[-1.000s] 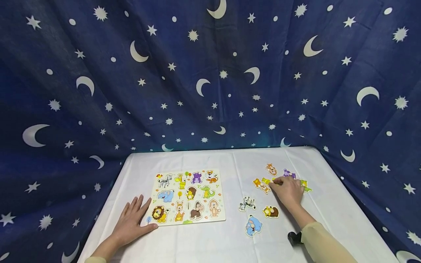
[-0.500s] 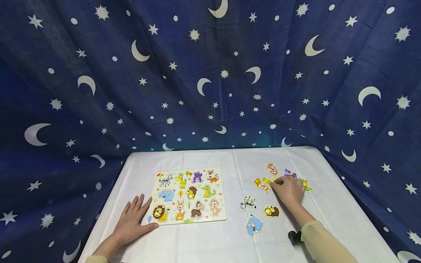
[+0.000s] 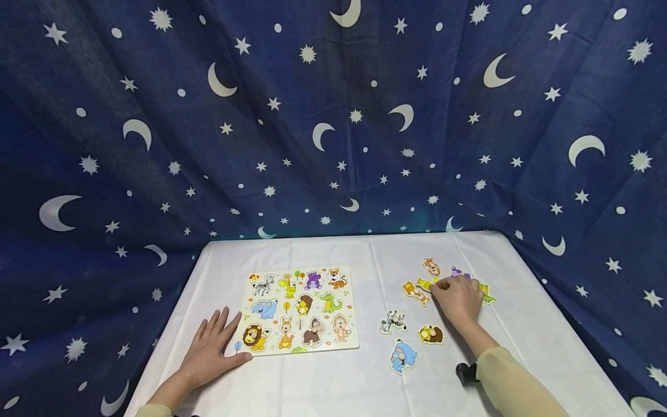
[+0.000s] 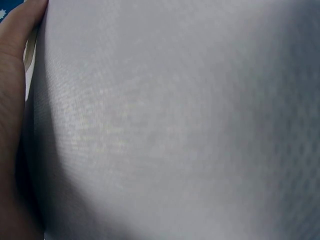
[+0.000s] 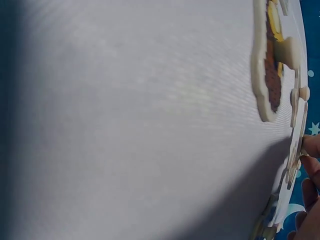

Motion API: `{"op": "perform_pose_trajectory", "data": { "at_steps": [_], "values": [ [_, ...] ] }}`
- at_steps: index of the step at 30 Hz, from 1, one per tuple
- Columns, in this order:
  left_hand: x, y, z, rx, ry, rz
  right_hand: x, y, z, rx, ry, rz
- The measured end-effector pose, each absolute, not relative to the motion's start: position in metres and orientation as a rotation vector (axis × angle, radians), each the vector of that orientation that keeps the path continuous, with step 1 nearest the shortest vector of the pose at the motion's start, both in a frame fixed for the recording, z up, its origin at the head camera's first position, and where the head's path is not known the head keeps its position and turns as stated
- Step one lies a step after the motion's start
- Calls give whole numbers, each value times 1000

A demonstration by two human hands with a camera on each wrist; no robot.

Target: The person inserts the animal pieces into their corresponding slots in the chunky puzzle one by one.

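In the head view, my left hand (image 3: 208,350) lies with spread fingers beside an animal puzzle board (image 3: 344,341), its thumb at the near left corner. My right hand (image 3: 460,301) is among loose animal pieces on the right; its thumb and fingertips pinch a yellow puzzle piece (image 3: 424,284), mostly covered by the hand. Orange pieces (image 3: 420,297) lie just left of the fingertips. A purple hippo piece (image 3: 461,271) and a green crocodile piece (image 3: 487,294) are partly hidden behind the hand. The right wrist view catches only the fingers (image 5: 311,145) at its edge.
Nearer me lie a zebra piece (image 3: 392,322), a hedgehog piece (image 3: 430,334) and a blue elephant piece (image 3: 403,356). A brown-orange piece (image 3: 431,267) lies farther back. A black object (image 3: 466,373) is by the right sleeve. Behind the white table (image 3: 333,388) hangs a starry curtain (image 3: 292,139).
My right hand stays almost in place; the yellow piece at its fingertips has shifted slightly. The left hand and board have not visibly moved.
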State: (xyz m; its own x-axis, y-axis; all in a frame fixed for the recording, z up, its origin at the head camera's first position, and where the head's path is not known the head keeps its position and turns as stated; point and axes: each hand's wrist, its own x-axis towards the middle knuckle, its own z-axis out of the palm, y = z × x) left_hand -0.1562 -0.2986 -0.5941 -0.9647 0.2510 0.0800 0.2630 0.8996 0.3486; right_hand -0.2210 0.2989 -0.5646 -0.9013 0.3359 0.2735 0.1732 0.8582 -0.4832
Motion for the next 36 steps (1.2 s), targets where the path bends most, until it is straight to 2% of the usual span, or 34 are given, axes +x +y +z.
{"op": "perform_pose_trajectory", "data": {
  "at_steps": [12,36],
  "values": [
    [-160,-299,-595,-385,-3071,-562,-229,295,-558,-343,-2609,724],
    [-158,-299,-595,-392,-3054,-565,-248,257,-551,37,-2588,871]
  ]
}}
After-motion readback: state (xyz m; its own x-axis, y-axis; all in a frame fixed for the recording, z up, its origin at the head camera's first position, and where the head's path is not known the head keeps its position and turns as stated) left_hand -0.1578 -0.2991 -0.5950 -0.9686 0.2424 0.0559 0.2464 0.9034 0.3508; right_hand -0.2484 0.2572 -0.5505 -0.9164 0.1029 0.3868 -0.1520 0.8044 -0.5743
